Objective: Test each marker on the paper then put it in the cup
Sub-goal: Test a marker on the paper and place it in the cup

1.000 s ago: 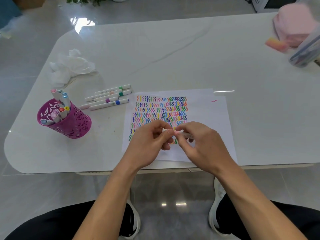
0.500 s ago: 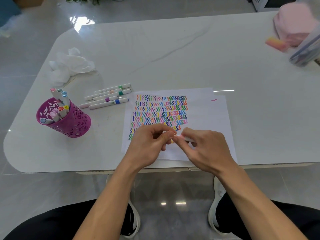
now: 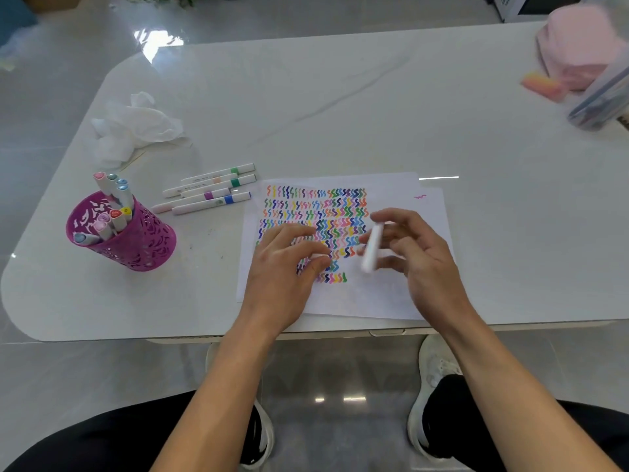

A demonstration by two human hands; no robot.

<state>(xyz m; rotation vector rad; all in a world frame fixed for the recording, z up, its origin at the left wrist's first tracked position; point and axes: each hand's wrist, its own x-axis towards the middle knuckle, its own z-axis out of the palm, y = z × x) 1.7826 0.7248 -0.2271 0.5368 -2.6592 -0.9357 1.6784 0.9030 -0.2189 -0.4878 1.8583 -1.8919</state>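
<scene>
Right hand [image 3: 420,264] holds a white marker [image 3: 371,249] over the paper [image 3: 391,301]. The fingers [image 3: 391,218] are curled loosely round it, the marker is tilted and motion-blurred, and I cannot tell which tip is uncapped. Left hand [image 3: 282,277] rests on the paper, thumb and forefinger pinched together on a small white cap [image 3: 318,256]. The paper lies at the near edge of the surface [image 3: 340,114], its left half covered in rows of coloured squiggles. Magenta cup [image 3: 143,245] stands well left of the paper with several markers in it. Five loose markers [image 3: 211,194] lie between cup and paper. Crumpled tissue [image 3: 136,127] sits behind the cup.
</scene>
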